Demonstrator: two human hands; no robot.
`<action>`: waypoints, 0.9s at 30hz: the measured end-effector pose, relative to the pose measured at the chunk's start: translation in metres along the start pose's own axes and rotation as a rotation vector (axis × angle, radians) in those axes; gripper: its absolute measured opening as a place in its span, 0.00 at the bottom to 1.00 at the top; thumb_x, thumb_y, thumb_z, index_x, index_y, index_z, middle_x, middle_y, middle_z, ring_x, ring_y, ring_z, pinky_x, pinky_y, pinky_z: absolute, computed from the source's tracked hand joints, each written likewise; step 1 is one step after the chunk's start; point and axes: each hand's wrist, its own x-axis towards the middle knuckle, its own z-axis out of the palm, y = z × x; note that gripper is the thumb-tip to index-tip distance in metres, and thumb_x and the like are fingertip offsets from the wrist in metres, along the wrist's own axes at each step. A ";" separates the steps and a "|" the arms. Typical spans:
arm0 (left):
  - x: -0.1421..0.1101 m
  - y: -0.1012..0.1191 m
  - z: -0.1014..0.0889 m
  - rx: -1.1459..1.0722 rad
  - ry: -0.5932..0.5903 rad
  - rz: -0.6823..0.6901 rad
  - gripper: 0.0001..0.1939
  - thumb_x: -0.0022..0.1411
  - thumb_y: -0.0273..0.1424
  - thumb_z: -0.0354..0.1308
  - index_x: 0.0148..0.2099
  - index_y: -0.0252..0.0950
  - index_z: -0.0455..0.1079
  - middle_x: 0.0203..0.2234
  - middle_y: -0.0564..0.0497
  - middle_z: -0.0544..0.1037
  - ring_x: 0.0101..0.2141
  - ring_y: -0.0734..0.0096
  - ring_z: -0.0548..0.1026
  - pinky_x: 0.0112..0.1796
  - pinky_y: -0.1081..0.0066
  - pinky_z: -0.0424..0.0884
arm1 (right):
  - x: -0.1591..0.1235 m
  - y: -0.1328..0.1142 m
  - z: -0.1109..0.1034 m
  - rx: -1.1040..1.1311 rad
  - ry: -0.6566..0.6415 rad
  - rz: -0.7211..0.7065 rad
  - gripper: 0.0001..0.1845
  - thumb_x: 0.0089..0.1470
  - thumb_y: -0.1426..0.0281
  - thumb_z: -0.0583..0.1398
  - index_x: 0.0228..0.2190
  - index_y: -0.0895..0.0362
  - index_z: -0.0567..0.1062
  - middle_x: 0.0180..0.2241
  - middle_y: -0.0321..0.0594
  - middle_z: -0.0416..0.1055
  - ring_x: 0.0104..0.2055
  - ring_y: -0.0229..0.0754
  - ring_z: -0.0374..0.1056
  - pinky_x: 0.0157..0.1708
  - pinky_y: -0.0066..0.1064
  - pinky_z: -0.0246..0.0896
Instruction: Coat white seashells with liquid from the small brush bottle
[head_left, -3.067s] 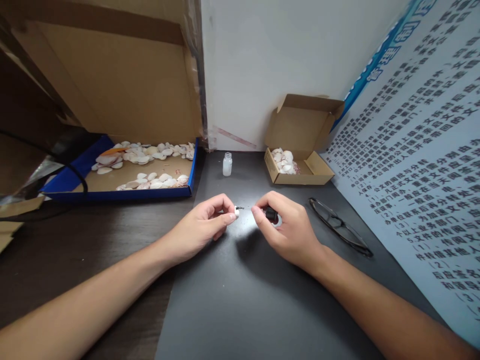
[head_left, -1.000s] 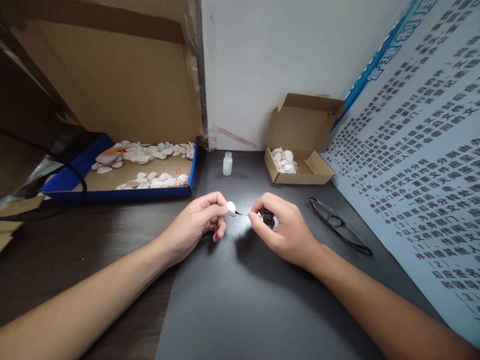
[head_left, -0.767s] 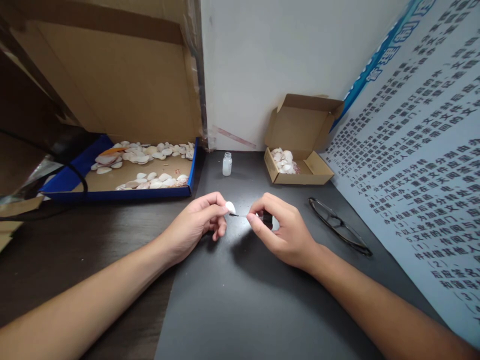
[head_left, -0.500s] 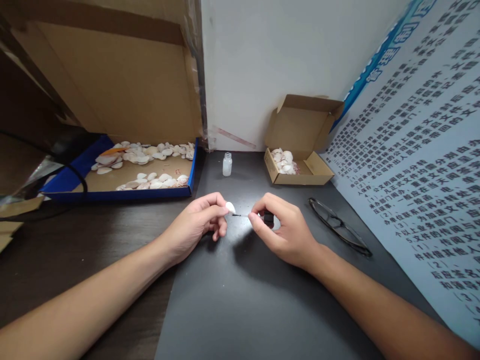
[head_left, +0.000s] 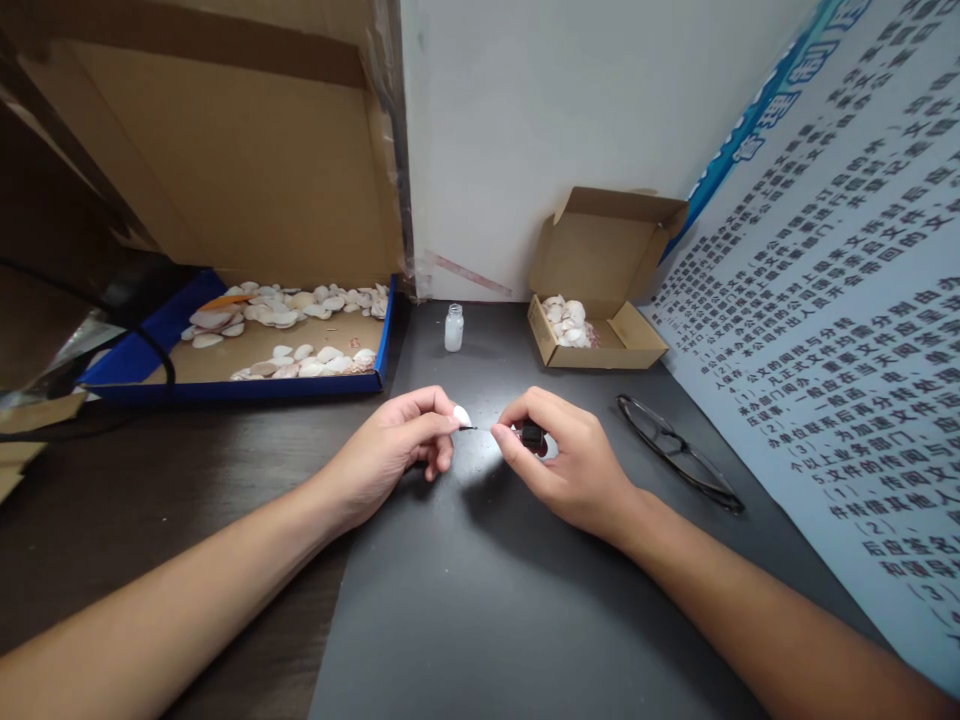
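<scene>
A small white seashell (head_left: 461, 415) is pinched between the thumb and fingertips of my left hand (head_left: 416, 430). My right hand (head_left: 562, 445) is closed on a thin brush (head_left: 534, 437) with a black cap for a handle. The brush's dark tip points left and reaches the lower edge of the shell; whether it touches cannot be made out. Behind both hands, a small clear bottle (head_left: 454, 330) stands upright without a lid, with whitish contents.
At the left, a blue-edged cardboard box (head_left: 330, 383) holds many shells. A smaller open cardboard box (head_left: 600, 357) with shells stands at the back right. Black-framed glasses (head_left: 679, 452) lie right of my right hand. A printed sheet (head_left: 847, 400) lines the right side.
My right hand has shifted slightly left, bringing the brush tip closer in under the shell. My left hand stays almost still with the shell.
</scene>
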 end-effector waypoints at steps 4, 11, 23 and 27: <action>0.001 0.000 0.000 0.009 0.003 -0.002 0.07 0.57 0.33 0.57 0.31 0.36 0.63 0.17 0.55 0.69 0.19 0.78 0.65 0.21 0.79 0.59 | 0.000 0.000 -0.001 -0.059 -0.022 0.057 0.05 0.55 0.73 0.59 0.27 0.58 0.69 0.25 0.32 0.67 0.26 0.31 0.60 0.28 0.24 0.53; 0.000 -0.001 -0.002 0.022 -0.026 0.014 0.07 0.58 0.33 0.56 0.32 0.36 0.63 0.18 0.56 0.67 0.20 0.78 0.63 0.22 0.78 0.59 | 0.000 0.000 -0.002 -0.030 0.005 0.047 0.06 0.59 0.70 0.57 0.29 0.57 0.69 0.26 0.32 0.68 0.26 0.31 0.61 0.27 0.23 0.54; 0.000 -0.001 0.000 0.090 -0.034 0.063 0.07 0.57 0.32 0.57 0.33 0.36 0.62 0.21 0.57 0.66 0.21 0.80 0.63 0.24 0.78 0.60 | 0.001 0.002 -0.001 -0.031 -0.011 0.050 0.06 0.60 0.69 0.56 0.31 0.57 0.70 0.29 0.36 0.69 0.28 0.34 0.61 0.28 0.26 0.55; 0.000 -0.002 -0.001 0.117 -0.039 0.081 0.07 0.58 0.34 0.57 0.33 0.36 0.62 0.21 0.57 0.65 0.21 0.80 0.61 0.24 0.78 0.59 | 0.002 0.001 -0.002 -0.057 0.040 0.082 0.06 0.60 0.70 0.56 0.30 0.57 0.69 0.28 0.36 0.68 0.27 0.33 0.61 0.27 0.26 0.54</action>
